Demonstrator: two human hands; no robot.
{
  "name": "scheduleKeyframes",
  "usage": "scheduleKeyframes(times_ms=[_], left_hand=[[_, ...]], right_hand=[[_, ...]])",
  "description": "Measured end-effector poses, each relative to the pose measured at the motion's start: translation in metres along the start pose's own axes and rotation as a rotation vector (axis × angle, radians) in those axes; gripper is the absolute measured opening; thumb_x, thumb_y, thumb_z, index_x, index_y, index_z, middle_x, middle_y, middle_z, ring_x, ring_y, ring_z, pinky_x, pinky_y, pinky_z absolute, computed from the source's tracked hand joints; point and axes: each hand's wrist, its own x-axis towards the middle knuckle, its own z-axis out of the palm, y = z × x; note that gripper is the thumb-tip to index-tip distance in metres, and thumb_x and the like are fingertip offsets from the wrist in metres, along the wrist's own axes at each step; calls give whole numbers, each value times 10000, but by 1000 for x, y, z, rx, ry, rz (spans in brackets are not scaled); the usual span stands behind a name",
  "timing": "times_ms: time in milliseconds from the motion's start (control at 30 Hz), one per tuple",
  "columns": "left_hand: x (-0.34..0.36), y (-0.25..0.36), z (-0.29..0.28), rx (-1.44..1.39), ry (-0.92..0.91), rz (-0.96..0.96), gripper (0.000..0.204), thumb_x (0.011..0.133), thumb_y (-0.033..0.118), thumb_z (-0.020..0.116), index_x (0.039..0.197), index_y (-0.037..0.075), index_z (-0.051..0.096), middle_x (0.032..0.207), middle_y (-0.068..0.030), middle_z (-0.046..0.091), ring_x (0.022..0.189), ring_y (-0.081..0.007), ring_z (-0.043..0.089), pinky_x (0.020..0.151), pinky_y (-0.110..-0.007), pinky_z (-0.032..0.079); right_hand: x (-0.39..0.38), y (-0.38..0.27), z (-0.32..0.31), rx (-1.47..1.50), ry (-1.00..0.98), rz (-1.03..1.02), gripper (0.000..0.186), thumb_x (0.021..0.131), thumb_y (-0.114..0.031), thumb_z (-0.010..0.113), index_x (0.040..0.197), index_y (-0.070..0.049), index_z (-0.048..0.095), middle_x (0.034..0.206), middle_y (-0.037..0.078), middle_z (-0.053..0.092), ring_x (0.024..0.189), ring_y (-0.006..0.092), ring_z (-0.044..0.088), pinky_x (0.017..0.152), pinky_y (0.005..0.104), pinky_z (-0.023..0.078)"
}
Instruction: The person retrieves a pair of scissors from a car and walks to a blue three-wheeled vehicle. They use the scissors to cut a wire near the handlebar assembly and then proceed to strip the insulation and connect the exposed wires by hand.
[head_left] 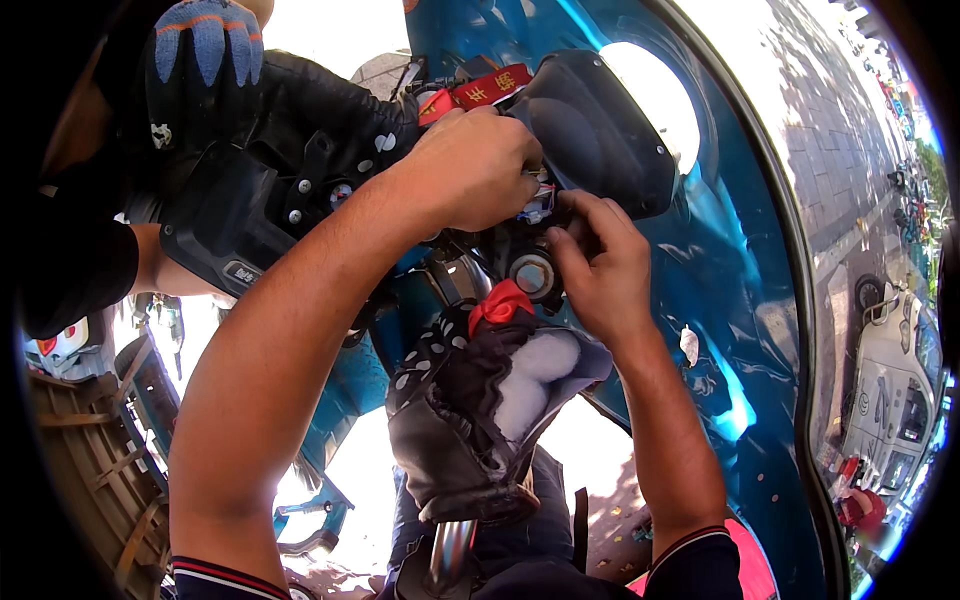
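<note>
My left hand (482,168) is closed, fingertips curled down among small wires and connectors (540,202) in the middle of a handlebar assembly; what it pinches is unclear. Just right and below, my right hand (603,262) has bent fingers at the same wiring, its hold partly hidden. A black plastic housing (598,125) sits above it. Between my arms are a round bolted fitting (531,275), a red bow (502,305) and a dark padded handlebar cover (450,450) with white patches. A red strap (485,88) lies behind my left hand.
Another person's blue-gloved hand (205,50) and sleeve (70,285) are at upper left beside a black padded cover (300,100). A blue vehicle body panel (735,500) curves along the right. Beyond are a paved walkway (805,150), a parked white vehicle (890,395) and a wooden-slatted structure (90,440).
</note>
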Motion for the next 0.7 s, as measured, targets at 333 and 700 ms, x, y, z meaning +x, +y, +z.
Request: scheduleKeyframes(times_ms=[333, 700], left_hand=[[15, -4, -4, -156, 14, -294, 297, 861, 162, 697, 1073, -46, 713, 986, -209, 744, 967, -342, 734, 901, -431, 554], [-2, 10, -2, 31, -52, -149, 333, 836, -25, 627, 1158, 0, 704, 1121, -186, 730, 1112, -363, 676, 995, -450, 529]], right_hand=[[3, -4, -5, 22, -187, 268, 344, 979, -120, 675, 1277, 52, 668, 990, 180, 752, 906, 210, 711, 848, 340, 553], [12, -24, -3, -124, -315, 168, 458, 974, -93, 470, 1412, -2, 569, 1057, 254, 727, 974, 413, 712, 897, 439, 534]])
